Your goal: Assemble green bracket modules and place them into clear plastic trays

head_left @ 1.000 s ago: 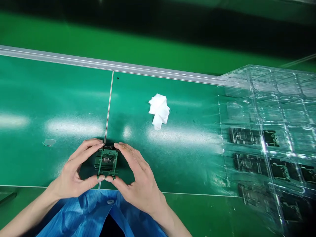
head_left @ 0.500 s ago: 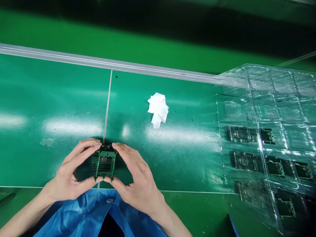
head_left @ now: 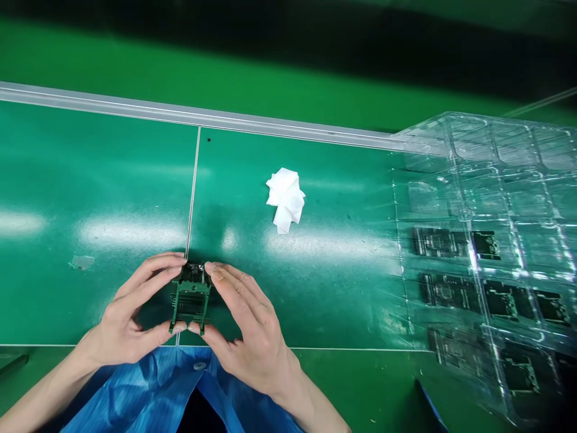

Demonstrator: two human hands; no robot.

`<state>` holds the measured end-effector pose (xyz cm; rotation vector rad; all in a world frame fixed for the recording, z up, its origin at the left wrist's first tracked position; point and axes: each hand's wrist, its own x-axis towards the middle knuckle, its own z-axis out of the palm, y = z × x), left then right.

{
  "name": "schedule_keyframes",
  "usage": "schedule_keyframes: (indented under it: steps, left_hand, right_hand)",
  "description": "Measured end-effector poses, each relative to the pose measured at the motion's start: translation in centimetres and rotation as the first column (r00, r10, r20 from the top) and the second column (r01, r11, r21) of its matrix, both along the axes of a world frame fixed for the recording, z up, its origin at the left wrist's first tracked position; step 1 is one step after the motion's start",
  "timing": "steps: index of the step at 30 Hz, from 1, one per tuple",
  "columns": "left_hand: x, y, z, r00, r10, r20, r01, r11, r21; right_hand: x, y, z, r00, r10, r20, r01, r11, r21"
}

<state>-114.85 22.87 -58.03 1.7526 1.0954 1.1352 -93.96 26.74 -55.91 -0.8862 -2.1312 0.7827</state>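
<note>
Lower left of centre, left hand (head_left: 124, 328) and right hand (head_left: 256, 328) grasp a green circuit-board assembly (head_left: 193, 288).
From afar, I see fingers (head_left: 175, 263) at its far end, thumbs (head_left: 160, 337) at its near; any writing is too small to read.

Left hand (head_left: 124, 328), right hand (head_left: 256, 328) — both grip a green circuit board (head_left: 192, 290).

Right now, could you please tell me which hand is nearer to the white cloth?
The right hand: it is on the person's side of the white cloth, slightly left of it; the left hand is farther left, beyond the circuit board.
</note>
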Motion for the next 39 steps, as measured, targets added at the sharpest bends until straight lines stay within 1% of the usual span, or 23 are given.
schedule_keyframes:
  steps: [3,6,9,11,14,16,18,21,23,25,27,29,31,35,37,39]
  left_hand:
    - [0.1,0.0,-0.1,1.0,0.002,0.001,-0.002,1.0,-0.016]
    - [0.2,0.0,0.0,1.0,0.014,-0.016,-0.015,0.999,-0.035]
    - [0.4,-0.1,0.2,0.998,0.035,-0.055,-0.037,0.998,-0.042]
    - [0.6,-0.1,0.5,0.992,0.07,-0.106,-0.072,0.997,-0.017]
    - [0.9,-0.1,1.1,0.965,0.142,-0.219,-0.131,0.989,0.065]
    - [1.1,-0.1,1.5,0.948,0.166,-0.272,-0.142,0.984,0.105]
    - [1.1,-0.1,1.7,0.94,0.168,-0.296,-0.142,0.984,0.11]
    - [1.0,-0.2,1.8,0.939,0.178,-0.294,-0.157,0.983,0.094]
    - [0.8,-0.4,1.6,0.947,0.176,-0.27,-0.169,0.984,0.047]
    - [0.6,-0.7,1.2,0.964,0.153,-0.217,-0.17,0.984,-0.062]
    - [0.4,-1.1,0.8,0.985,0.13,-0.112,-0.151,0.967,-0.204]
    - [0.4,-1.4,0.3,0.992,0.127,0.022,-0.113,0.939,-0.326]
    - [0.5,-1.6,0.0,0.984,0.131,0.122,-0.072,0.913,-0.402]
    - [0.7,-1.6,0.0,0.97,0.145,0.195,-0.042,0.89,-0.454]
    - [0.7,-1.4,0.3,0.955,0.129,0.265,0.012,0.88,-0.474]
    - [1.0,-1.1,0.6,0.923,0.123,0.365,0.08,0.867,-0.492]
  right_hand:
    - [0.0,0.0,0.0,1.0,-0.003,0.0,0.003,1.0,-0.008]
    - [0.1,0.0,-0.2,1.0,-0.006,-0.008,0.006,0.999,-0.046]
    - [0.3,0.0,-0.4,1.0,0.003,-0.03,-0.008,0.988,-0.154]
    - [0.4,0.0,-0.6,0.999,0.02,-0.038,-0.029,0.961,-0.275]
    - [0.6,0.2,-0.9,0.998,0.048,-0.039,-0.061,0.891,-0.45]
    - [0.7,0.3,-1.1,0.998,0.052,-0.036,-0.064,0.855,-0.515]
    - [0.6,0.3,-1.1,0.998,0.046,-0.037,-0.058,0.843,-0.535]
    - [0.6,0.3,-1.1,0.999,0.039,-0.038,-0.053,0.844,-0.534]
    - [0.5,0.2,-0.9,0.999,0.026,-0.041,-0.043,0.863,-0.503]
    - [0.5,0.1,-0.7,0.999,-0.006,-0.05,-0.017,0.903,-0.43]
    - [0.5,-0.1,-0.5,0.997,-0.043,-0.071,0.016,0.941,-0.337]
    - [0.4,-0.2,-0.3,0.993,-0.064,-0.095,0.036,0.963,-0.266]
    - [0.3,-0.2,-0.1,0.992,-0.069,-0.11,0.042,0.971,-0.235]
    - [0.3,-0.1,0.1,0.994,-0.064,-0.087,0.045,0.977,-0.209]
    - [0.3,0.0,0.2,0.997,-0.05,-0.063,0.037,0.981,-0.19]
    - [0.3,0.0,0.1,0.998,-0.027,-0.051,0.017,0.982,-0.188]
